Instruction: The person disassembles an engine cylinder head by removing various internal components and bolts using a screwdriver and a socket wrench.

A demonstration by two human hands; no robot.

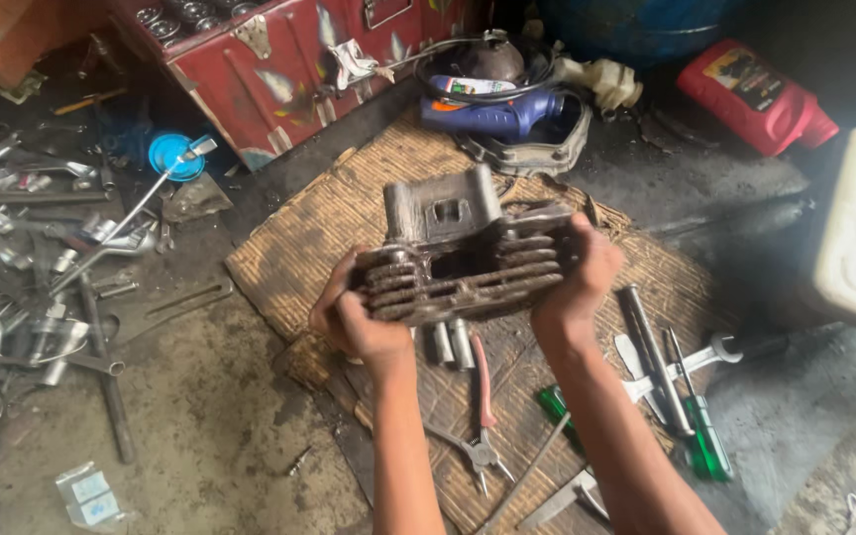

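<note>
Forearms: both reach up from the bottom edge.
Left hand (354, 322): closed around the left end of the engine block (468, 260).
Right hand (579, 272): wrapped round the right end.
Block: lifted above the woven mat (309, 248), level.
Handling: likely heavy, stiff, greasy; the finned ends give best grip.
Below: pliers (481, 416), screwdriver (700, 426).

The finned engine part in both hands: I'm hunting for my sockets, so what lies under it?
Under the finned engine part lies a woven mat. Two metal sockets and red-handled pliers show just below it. Whatever sits directly beneath is covered.
</note>
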